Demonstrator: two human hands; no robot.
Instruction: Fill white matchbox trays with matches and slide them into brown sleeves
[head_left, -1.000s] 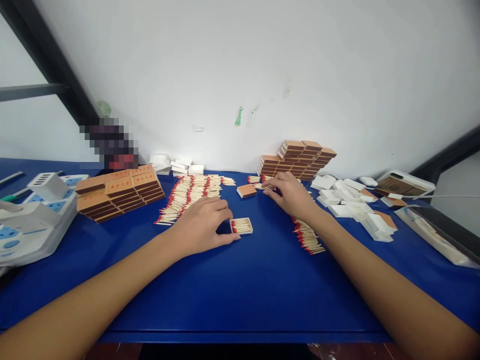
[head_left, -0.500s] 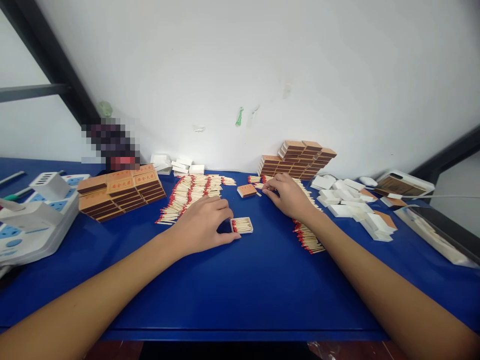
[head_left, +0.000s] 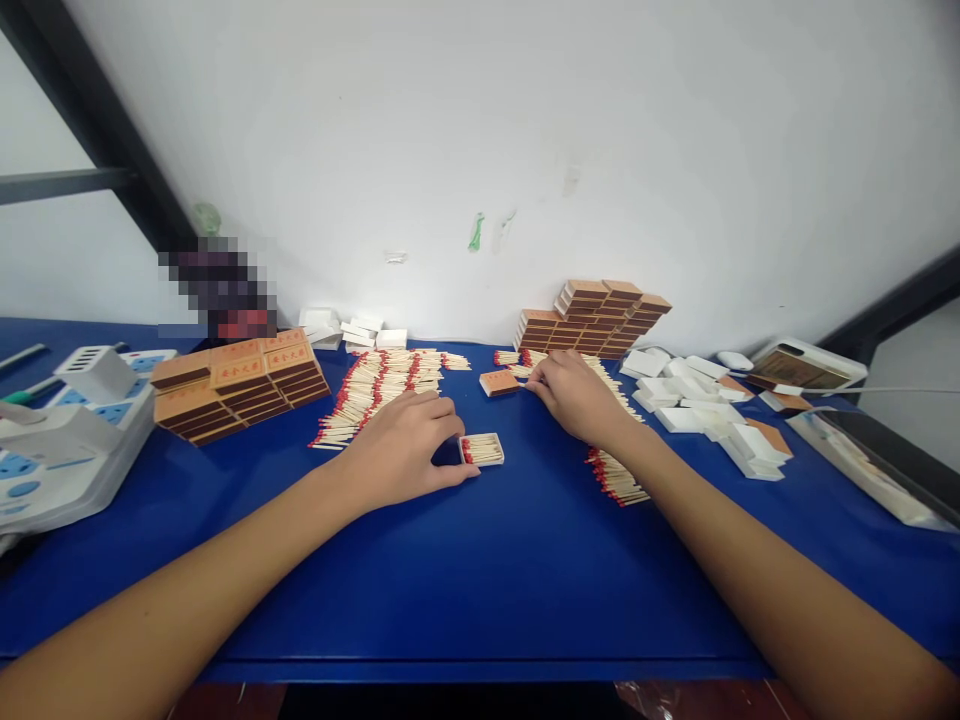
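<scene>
A small white matchbox tray (head_left: 482,449) filled with red-tipped matches lies on the blue table. My left hand (head_left: 405,448) curls around its left end, thumb at the near corner and fingers at the far side. Farther back is an orange matchbox sleeve (head_left: 500,383) with dark sides. My right hand (head_left: 576,393) is just right of it, thumb and fingers pinched together; a pale sliver shows between the sleeve and the fingertips, too small to name. Under and behind that wrist lie loose matches (head_left: 619,480). A larger spread of matches (head_left: 367,390) lies beyond my left hand.
Stacked matchboxes stand at left (head_left: 240,385) and against the wall (head_left: 600,320). White trays are piled at right (head_left: 697,395) and at the back (head_left: 360,330). A power strip (head_left: 97,440) sits far left; a dark phone (head_left: 892,455) lies far right.
The orange matchbox sleeve has shifted slightly right and turned a little, closer to my right fingertips. My left hand and the tray have stayed in place.
</scene>
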